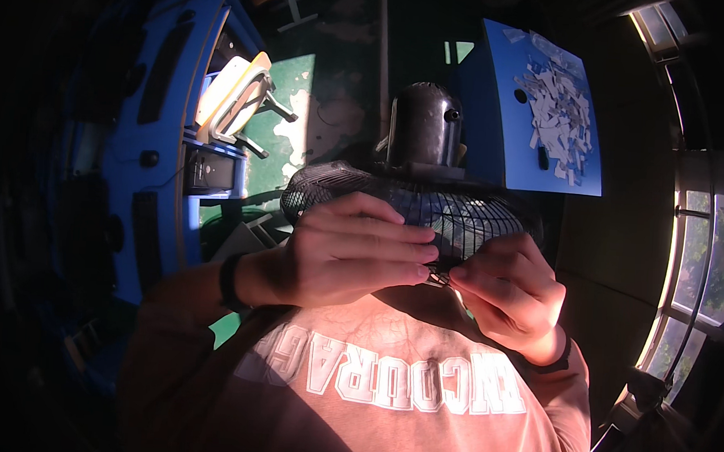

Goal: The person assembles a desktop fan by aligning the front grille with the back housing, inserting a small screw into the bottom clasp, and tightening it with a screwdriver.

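A black electric fan stands close in front of me, with its rounded motor housing [420,135] on the far side and its wire guard [452,218] towards my chest. Across the near left part of the guard lies my left hand [357,246]; its fingers are long and close together, curving over the wires, while its thumb is hidden. My right hand [510,291] is closed in a pinch at the guard's near edge, just right of my left fingertips. Any small part between those pinching fingers is too hidden to make out.
Beyond the fan to the right, a blue table [497,143] carries a heap of small white and grey pieces [556,109]. Blue desks [167,118] line the left side, with a tilted chair [238,97] beside them. Windows [704,252] stand at the far right.
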Tool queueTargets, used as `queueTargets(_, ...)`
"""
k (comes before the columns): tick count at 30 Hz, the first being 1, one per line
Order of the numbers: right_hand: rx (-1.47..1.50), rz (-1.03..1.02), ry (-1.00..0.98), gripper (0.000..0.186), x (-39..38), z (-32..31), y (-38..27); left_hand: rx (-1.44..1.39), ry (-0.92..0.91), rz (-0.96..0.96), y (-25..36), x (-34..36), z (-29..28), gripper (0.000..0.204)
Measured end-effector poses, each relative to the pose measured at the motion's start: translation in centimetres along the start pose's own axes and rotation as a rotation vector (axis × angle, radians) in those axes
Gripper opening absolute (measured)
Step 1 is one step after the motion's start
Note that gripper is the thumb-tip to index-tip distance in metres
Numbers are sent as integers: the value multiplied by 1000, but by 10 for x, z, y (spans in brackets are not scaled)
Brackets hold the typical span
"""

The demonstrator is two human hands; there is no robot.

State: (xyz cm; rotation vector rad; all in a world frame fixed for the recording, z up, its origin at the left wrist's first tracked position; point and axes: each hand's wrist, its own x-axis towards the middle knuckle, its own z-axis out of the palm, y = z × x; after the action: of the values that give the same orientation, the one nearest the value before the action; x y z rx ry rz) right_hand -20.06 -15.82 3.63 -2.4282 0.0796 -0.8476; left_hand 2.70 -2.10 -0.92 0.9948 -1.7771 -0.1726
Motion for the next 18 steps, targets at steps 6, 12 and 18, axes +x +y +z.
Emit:
queueTargets(6, 137, 43, -191, 34, 22, -19, 5, 59, -12, 18, 3, 2, -3, 20)
queueTargets(12, 133, 0, -326, 33, 40, -27, 14, 131, -28, -24, 9, 0, -7, 13)
queueTargets(18, 173, -242, -388, 34, 51, -25, 24, 149, -12, -21, 8, -3, -5, 13)
